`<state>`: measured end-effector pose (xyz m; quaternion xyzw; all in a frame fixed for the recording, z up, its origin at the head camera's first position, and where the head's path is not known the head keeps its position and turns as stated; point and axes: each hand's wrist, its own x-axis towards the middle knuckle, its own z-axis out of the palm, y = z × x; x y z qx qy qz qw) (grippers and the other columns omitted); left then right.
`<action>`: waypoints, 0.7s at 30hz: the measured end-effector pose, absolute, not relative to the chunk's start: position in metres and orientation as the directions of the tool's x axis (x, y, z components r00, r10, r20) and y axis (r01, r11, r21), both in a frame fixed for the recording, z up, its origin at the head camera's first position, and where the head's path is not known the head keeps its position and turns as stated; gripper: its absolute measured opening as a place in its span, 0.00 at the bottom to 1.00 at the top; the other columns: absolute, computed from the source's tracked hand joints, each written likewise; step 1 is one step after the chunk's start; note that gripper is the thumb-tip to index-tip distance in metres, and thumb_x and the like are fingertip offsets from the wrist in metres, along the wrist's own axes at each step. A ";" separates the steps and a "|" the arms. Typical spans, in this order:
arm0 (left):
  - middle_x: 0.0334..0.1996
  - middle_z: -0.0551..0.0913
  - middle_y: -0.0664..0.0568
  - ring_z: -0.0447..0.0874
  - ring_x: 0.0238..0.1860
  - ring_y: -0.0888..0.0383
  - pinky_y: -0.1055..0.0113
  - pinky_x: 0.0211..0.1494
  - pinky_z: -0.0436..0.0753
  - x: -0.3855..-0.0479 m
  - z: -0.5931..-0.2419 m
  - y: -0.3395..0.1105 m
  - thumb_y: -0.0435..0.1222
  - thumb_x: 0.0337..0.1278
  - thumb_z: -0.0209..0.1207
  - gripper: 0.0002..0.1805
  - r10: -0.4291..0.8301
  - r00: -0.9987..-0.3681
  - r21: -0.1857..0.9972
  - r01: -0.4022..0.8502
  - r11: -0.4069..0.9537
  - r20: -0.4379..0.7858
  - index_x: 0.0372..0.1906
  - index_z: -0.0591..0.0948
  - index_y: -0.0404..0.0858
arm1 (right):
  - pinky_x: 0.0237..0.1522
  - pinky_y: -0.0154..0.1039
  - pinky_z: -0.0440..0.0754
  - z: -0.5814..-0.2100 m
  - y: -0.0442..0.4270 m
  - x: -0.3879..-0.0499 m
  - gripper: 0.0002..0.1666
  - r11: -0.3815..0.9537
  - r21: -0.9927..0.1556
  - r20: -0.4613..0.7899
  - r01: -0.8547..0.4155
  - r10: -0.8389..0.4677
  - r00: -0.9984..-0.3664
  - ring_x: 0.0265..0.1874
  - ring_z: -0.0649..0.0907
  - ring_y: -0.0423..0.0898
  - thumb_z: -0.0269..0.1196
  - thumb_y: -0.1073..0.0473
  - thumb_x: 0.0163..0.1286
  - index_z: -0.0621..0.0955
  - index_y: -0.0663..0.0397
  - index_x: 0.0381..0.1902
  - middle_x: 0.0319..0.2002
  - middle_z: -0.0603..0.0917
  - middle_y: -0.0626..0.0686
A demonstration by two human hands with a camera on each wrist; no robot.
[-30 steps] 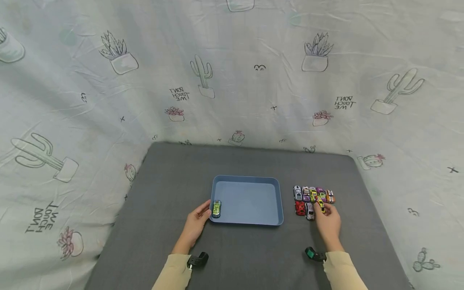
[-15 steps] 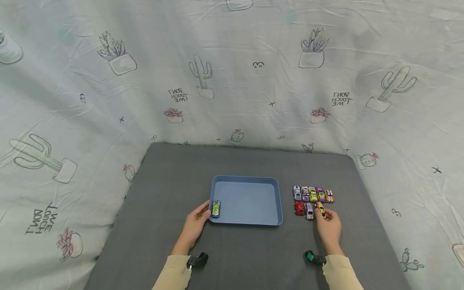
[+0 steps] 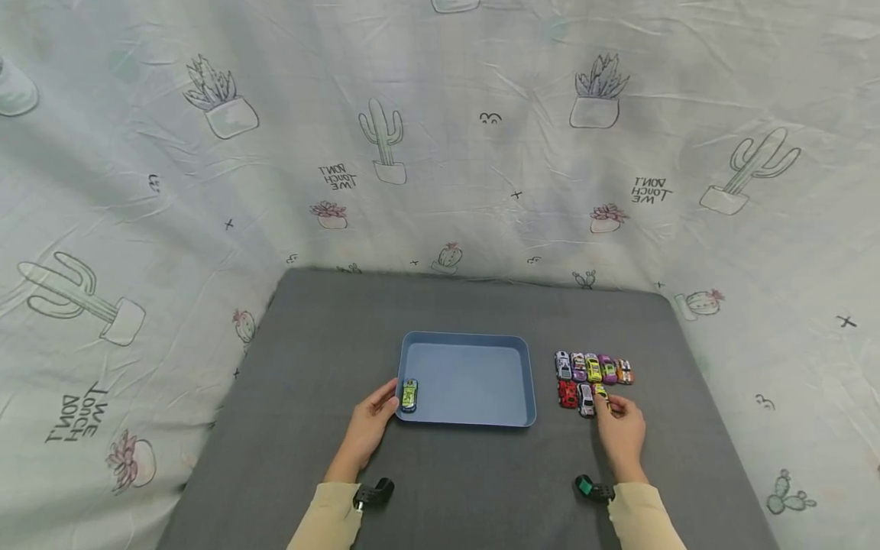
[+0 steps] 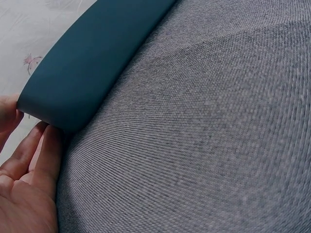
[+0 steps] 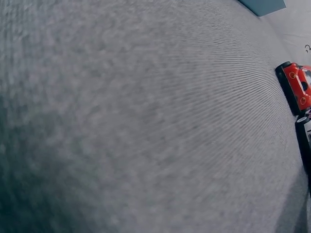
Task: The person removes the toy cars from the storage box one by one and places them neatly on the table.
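At the left front corner of a blue tray (image 3: 474,386), my left hand (image 3: 364,431) grips the side. In the left wrist view the thumb is at the rim and the other fingers (image 4: 47,162) are lower on the tray wall (image 4: 97,60). A green toy car (image 3: 409,396) sits inside the tray near that corner. My right hand (image 3: 622,437) pinches a yellow toy car (image 3: 600,391), partly hidden by the fingers, beside a silver-white toy car (image 3: 586,400). Left of that is a red toy car (image 3: 567,394). The right wrist view does not show the hand.
Behind the right hand stands a row of several toy cars, from a white one (image 3: 563,366) to an orange one (image 3: 624,372). All is on a grey cloth-covered table (image 3: 474,481). A printed curtain (image 3: 440,153) hangs around the back and sides.
My right hand has brought the yellow car nearer, away from the back row, then slightly left against the silver-white car in the front row. The left hand stays on the tray.
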<state>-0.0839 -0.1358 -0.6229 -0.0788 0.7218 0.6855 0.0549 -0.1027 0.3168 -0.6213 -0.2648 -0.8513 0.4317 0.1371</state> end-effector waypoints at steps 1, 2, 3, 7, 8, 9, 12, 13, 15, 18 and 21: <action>0.63 0.74 0.45 0.70 0.65 0.51 0.68 0.62 0.72 -0.084 -0.623 -0.136 0.40 0.67 0.58 0.25 -0.039 -0.981 0.980 -0.192 0.050 -0.190 0.67 0.73 0.43 | 0.38 0.41 0.67 -0.621 0.317 -0.103 0.26 0.488 -0.810 0.012 0.325 0.568 -0.823 0.38 0.73 0.49 0.62 0.48 0.69 0.79 0.68 0.49 0.41 0.76 0.60; 0.63 0.74 0.45 0.70 0.65 0.51 0.68 0.62 0.72 -0.084 -0.623 -0.136 0.40 0.67 0.58 0.25 -0.040 -0.980 0.979 -0.196 0.050 -0.194 0.67 0.73 0.43 | 0.37 0.40 0.67 -0.621 0.317 -0.103 0.26 0.490 -0.810 0.016 0.322 0.567 -0.823 0.38 0.72 0.49 0.61 0.48 0.69 0.79 0.67 0.49 0.40 0.76 0.60; 0.63 0.74 0.45 0.69 0.65 0.51 0.68 0.62 0.72 -0.084 -0.623 -0.136 0.40 0.67 0.58 0.25 -0.039 -0.981 0.980 -0.194 0.053 -0.192 0.67 0.73 0.42 | 0.36 0.40 0.67 -0.621 0.316 -0.103 0.26 0.492 -0.811 0.020 0.317 0.565 -0.825 0.37 0.72 0.49 0.61 0.48 0.69 0.79 0.68 0.49 0.40 0.76 0.60; 0.64 0.72 0.43 0.68 0.66 0.50 0.64 0.64 0.70 -0.084 -0.615 -0.135 0.37 0.68 0.57 0.25 -0.024 -0.977 0.976 -0.214 0.039 -0.213 0.68 0.71 0.39 | 0.35 0.40 0.67 -0.621 0.315 -0.103 0.25 0.497 -0.810 0.031 0.313 0.568 -0.822 0.35 0.72 0.49 0.60 0.48 0.70 0.79 0.67 0.48 0.39 0.76 0.60; 0.65 0.72 0.42 0.68 0.66 0.49 0.63 0.64 0.70 -0.083 -0.610 -0.135 0.35 0.68 0.56 0.25 -0.017 -0.977 0.976 -0.215 0.042 -0.215 0.68 0.71 0.38 | 0.34 0.40 0.67 -0.621 0.315 -0.103 0.25 0.498 -0.809 0.034 0.312 0.570 -0.821 0.35 0.72 0.49 0.59 0.48 0.70 0.79 0.67 0.47 0.39 0.76 0.60; 0.65 0.72 0.41 0.68 0.66 0.49 0.63 0.64 0.70 -0.083 -0.605 -0.135 0.34 0.69 0.56 0.25 -0.010 -0.976 0.976 -0.216 0.042 -0.216 0.68 0.70 0.37 | 0.34 0.40 0.67 -0.621 0.315 -0.102 0.25 0.498 -0.810 0.037 0.310 0.572 -0.819 0.35 0.72 0.49 0.59 0.48 0.70 0.79 0.67 0.47 0.39 0.76 0.60; 0.65 0.72 0.41 0.68 0.66 0.50 0.63 0.65 0.70 -0.081 -0.591 -0.134 0.32 0.69 0.55 0.25 -0.002 -0.974 0.973 -0.226 0.043 -0.226 0.68 0.70 0.34 | 0.34 0.40 0.67 -0.621 0.314 -0.102 0.24 0.494 -0.813 0.047 0.308 0.583 -0.811 0.35 0.72 0.48 0.59 0.48 0.71 0.79 0.67 0.47 0.39 0.76 0.60; 0.64 0.72 0.41 0.68 0.66 0.50 0.63 0.64 0.70 -0.080 -0.588 -0.133 0.32 0.69 0.55 0.25 -0.002 -0.975 0.974 -0.222 0.048 -0.222 0.68 0.70 0.34 | 0.34 0.40 0.67 -0.622 0.314 -0.102 0.24 0.493 -0.815 0.050 0.306 0.586 -0.809 0.35 0.72 0.48 0.59 0.48 0.71 0.79 0.67 0.47 0.39 0.76 0.60; 0.64 0.72 0.42 0.68 0.66 0.51 0.64 0.64 0.70 -0.080 -0.588 -0.134 0.32 0.68 0.56 0.24 -0.007 -0.974 0.973 -0.229 0.040 -0.228 0.68 0.70 0.35 | 0.34 0.40 0.67 -0.622 0.313 -0.102 0.24 0.489 -0.816 0.051 0.309 0.593 -0.804 0.35 0.72 0.48 0.58 0.48 0.71 0.79 0.66 0.47 0.39 0.76 0.59; 0.64 0.72 0.42 0.68 0.66 0.50 0.63 0.65 0.70 -0.080 -0.588 -0.134 0.32 0.68 0.56 0.24 -0.010 -0.973 0.972 -0.230 0.045 -0.230 0.68 0.70 0.35 | 0.34 0.40 0.67 -0.624 0.314 -0.102 0.24 0.483 -0.817 0.046 0.316 0.600 -0.798 0.35 0.73 0.48 0.58 0.47 0.71 0.79 0.66 0.47 0.39 0.76 0.59; 0.65 0.72 0.43 0.68 0.66 0.51 0.62 0.65 0.69 -0.080 -0.587 -0.134 0.33 0.69 0.56 0.24 -0.005 -0.972 0.971 -0.234 0.048 -0.234 0.68 0.70 0.36 | 0.34 0.39 0.67 -0.624 0.314 -0.102 0.25 0.472 -0.820 0.036 0.322 0.604 -0.796 0.35 0.73 0.47 0.57 0.46 0.71 0.79 0.65 0.48 0.39 0.77 0.58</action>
